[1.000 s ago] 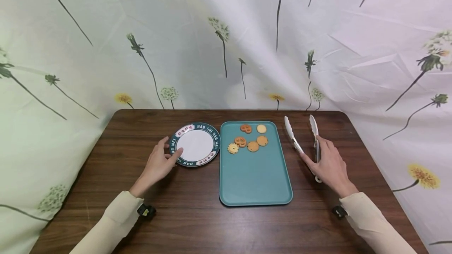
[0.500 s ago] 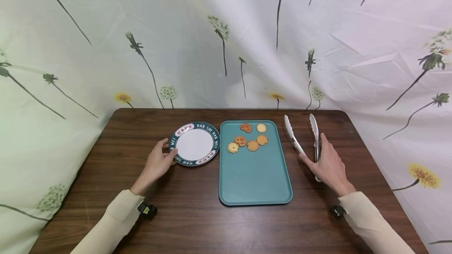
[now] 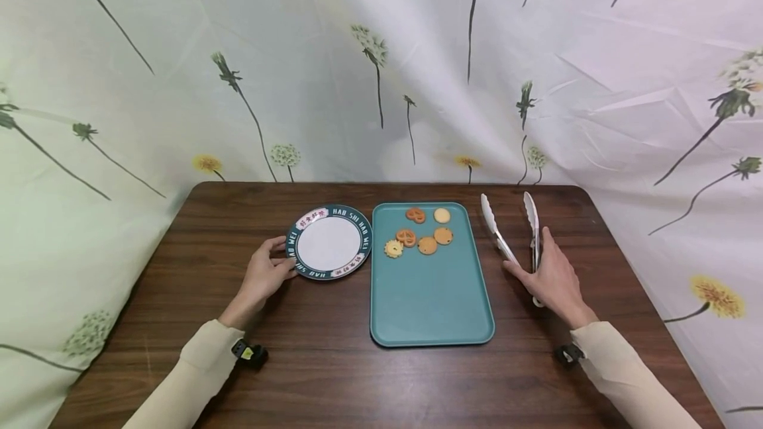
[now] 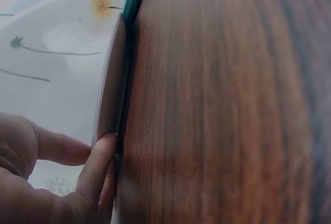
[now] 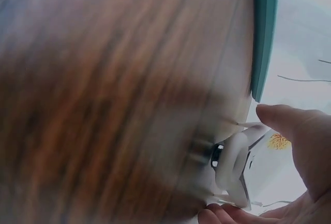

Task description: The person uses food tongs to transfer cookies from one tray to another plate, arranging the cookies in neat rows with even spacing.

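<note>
In the head view my left hand (image 3: 263, 278) pinches the left rim of a round plate (image 3: 329, 243), white with a dark green lettered border. The left wrist view shows the thumb at the plate's edge and the fingers (image 4: 98, 167) under it. On the right, my right hand (image 3: 559, 282) holds metal tongs (image 3: 491, 220) with pale scalloped tips, whose arms are spread apart. Thumb and fingers lie on opposite sides of the tongs (image 5: 232, 162) in the right wrist view. Between the hands lies a teal tray (image 3: 429, 303).
At the tray's far end are two pretzels (image 3: 406, 238), a flower-shaped cookie (image 3: 393, 249), a pale round cookie (image 3: 442, 216) and two brown round cookies (image 3: 427, 245). A dandelion-print cloth (image 3: 334, 85) hangs behind the dark wooden table (image 3: 310, 376).
My left thumb has drawn back from over the plate to its rim. The right hand has stayed nearly still at the tongs, and the cookies have not moved.
</note>
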### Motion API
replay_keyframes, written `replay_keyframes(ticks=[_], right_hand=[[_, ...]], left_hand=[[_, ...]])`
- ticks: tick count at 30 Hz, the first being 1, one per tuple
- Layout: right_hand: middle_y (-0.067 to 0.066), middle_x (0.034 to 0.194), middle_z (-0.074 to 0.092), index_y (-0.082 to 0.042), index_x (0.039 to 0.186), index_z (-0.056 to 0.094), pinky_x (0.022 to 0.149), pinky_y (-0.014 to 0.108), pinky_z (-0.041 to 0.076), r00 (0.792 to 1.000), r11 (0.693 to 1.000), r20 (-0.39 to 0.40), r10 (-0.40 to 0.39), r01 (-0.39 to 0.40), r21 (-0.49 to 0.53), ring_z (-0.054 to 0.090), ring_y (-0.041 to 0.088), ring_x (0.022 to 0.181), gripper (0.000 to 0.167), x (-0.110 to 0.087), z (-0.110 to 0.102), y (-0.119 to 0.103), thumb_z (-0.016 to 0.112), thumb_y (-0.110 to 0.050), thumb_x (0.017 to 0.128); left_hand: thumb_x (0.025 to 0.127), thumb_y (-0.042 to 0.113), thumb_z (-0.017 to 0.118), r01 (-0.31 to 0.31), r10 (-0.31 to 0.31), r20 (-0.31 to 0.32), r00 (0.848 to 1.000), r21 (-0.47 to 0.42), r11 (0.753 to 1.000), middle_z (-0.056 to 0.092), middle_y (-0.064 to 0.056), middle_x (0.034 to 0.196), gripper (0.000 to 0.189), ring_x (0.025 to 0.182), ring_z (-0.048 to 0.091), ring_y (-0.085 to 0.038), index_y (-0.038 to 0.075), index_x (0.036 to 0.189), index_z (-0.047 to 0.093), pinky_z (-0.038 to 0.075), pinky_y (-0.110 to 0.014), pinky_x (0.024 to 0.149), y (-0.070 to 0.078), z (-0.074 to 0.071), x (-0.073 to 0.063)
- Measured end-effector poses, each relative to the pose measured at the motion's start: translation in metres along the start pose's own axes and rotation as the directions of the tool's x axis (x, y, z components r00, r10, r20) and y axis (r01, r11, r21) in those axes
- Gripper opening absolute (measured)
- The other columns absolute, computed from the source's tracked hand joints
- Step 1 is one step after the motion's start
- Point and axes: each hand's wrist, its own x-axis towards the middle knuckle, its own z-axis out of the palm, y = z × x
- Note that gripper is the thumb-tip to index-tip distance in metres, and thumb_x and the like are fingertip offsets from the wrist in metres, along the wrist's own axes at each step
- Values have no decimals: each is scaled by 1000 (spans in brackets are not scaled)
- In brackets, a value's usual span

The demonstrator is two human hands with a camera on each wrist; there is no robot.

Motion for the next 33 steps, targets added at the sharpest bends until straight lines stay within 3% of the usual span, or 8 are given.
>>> replay_keyframes(ticks=[5,15,22,33], right_hand=[[38,156,40,7,164,11,99,74,50,1000,1000,8,6,-6,15,47,57,136,117,1,0,1,75,-58,91],[38,140,53,7,163,17,85,68,58,999,999,37,39,-39,-12,57,55,120,118,3,-1,-4,80,-57,86],[38,140,53,9,161,22,91,68,56,999,999,23,40,-40,5,57,54,122,110,4,1,-6,78,-53,89],[38,152,44,8,161,21,105,71,49,998,997,17,61,-61,55,48,55,133,109,7,4,-6,80,-50,89]], left_hand=[[104,4,56,12,-13,-6,1000,-16,1000,38,-30,155,63,123,61,-36,-5,160,28,65,-15,80,-1,0,0],[103,1,58,26,-26,0,1000,-75,997,42,-30,153,65,119,63,-30,-3,160,28,65,-15,82,-2,-1,4],[102,0,60,37,-37,4,999,-124,992,44,-30,147,66,96,65,-10,-4,160,29,65,-16,80,-6,-2,6],[103,1,59,27,-26,9,1000,-130,991,44,-29,147,65,99,64,-11,-2,160,29,66,-17,82,-6,-3,7]])
